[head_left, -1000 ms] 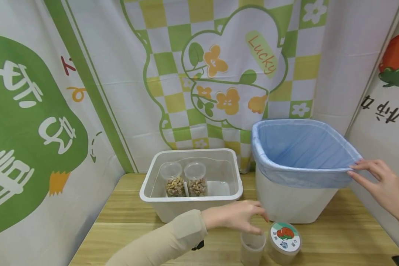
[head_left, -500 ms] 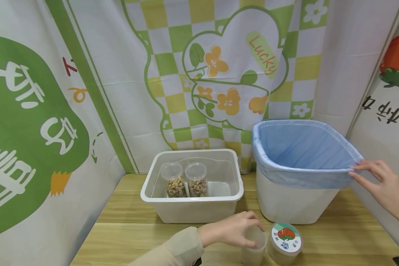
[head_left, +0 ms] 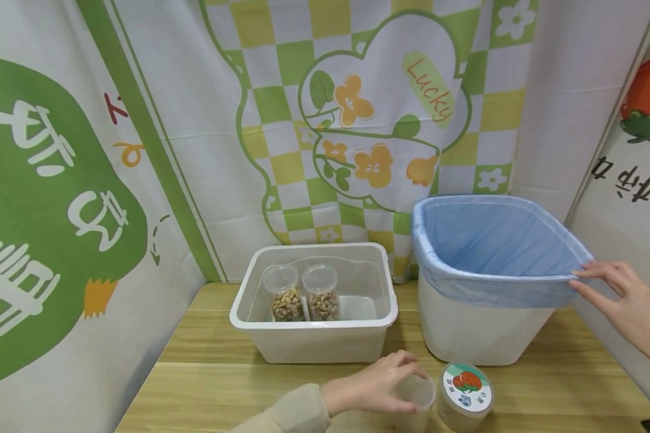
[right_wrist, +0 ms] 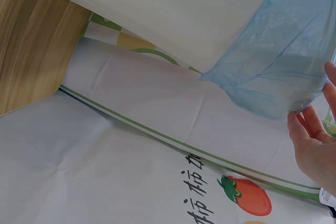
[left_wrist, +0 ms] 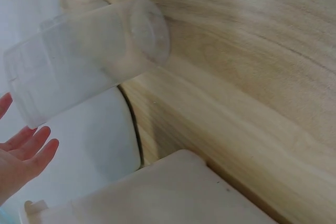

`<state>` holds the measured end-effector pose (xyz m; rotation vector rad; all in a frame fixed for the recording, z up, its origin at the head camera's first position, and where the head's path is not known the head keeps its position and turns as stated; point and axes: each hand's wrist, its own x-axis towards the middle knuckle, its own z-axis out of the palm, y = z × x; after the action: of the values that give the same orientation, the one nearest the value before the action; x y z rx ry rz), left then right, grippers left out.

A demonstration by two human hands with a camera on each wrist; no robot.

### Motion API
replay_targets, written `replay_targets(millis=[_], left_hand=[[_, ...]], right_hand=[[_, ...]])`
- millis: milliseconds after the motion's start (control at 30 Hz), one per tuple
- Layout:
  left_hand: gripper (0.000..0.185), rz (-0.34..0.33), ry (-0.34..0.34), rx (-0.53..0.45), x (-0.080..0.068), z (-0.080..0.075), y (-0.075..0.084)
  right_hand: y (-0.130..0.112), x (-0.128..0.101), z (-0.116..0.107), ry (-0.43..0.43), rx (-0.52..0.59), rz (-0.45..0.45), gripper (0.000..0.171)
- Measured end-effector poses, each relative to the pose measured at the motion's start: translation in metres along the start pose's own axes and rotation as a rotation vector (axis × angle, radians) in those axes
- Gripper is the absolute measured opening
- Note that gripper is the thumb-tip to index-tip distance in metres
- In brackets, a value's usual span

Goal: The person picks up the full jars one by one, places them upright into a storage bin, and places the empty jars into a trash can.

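Note:
My left hand (head_left: 376,385) grips the top of a clear plastic jar (head_left: 411,420), its thumb on the near side and fingers on the far side. The left wrist view shows the same jar (left_wrist: 79,61) see-through, its base on the wooden table, with fingertips right at the other end. Close by on its right stands a round jar with a persimmon-printed lid (head_left: 466,391). With thumb and fingers, my right hand (head_left: 628,310) pinches the folded edge of a blue bin liner (head_left: 498,240). In the right wrist view, a loose corner of the liner (right_wrist: 278,72) hangs outside the bin.
The liner is spread inside a white bin (head_left: 482,337) at the right back. Left of it stands a white plastic tub (head_left: 319,346) with two lidded jars of nut-like pieces (head_left: 287,304) inside. A printed curtain (head_left: 216,180) encloses the wooden table (head_left: 195,373).
My left hand has come down from above the clear jar, and its fingers have closed around the jar's top. The right hand stays at the liner's edge.

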<state>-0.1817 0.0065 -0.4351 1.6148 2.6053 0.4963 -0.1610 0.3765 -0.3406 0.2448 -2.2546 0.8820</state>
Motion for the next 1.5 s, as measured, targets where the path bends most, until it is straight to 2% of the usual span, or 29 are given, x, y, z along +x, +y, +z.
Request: replay_targets(millis=[300, 467, 700, 1000, 1267, 1400, 1500], left_hand=[[0.047, -0.016, 0.014, -0.008, -0.002, 0.009, -0.002], [0.048, 0.002, 0.039, -0.014, -0.001, 0.016, -0.004], [0.047, 0.036, 0.099, -0.025, 0.000, 0.021, -0.005], [0.044, 0.009, 0.193, -0.027, 0.001, 0.026, -0.004], [0.044, -0.010, 0.262, -0.044, 0.000, 0.017, -0.004], [0.045, -0.036, 0.293, -0.098, 0.000, 0.007, -0.003], [0.046, -0.041, 0.328, -0.142, 0.000, 0.000, -0.002]], right_hand=[[-0.001, 0.001, -0.001, 0.005, 0.007, -0.018, 0.010], [-0.002, 0.000, 0.000, 0.002, 0.007, -0.015, 0.010], [-0.001, 0.001, 0.000, 0.004, 0.015, -0.018, 0.010], [0.002, -0.002, 0.001, 0.001, 0.012, -0.017, 0.011], [0.002, -0.001, 0.002, 0.006, 0.021, -0.016, 0.015], [0.003, -0.001, 0.002, 0.011, 0.034, -0.017, 0.024], [0.002, -0.001, 0.001, 0.018, 0.044, -0.014, 0.024]])
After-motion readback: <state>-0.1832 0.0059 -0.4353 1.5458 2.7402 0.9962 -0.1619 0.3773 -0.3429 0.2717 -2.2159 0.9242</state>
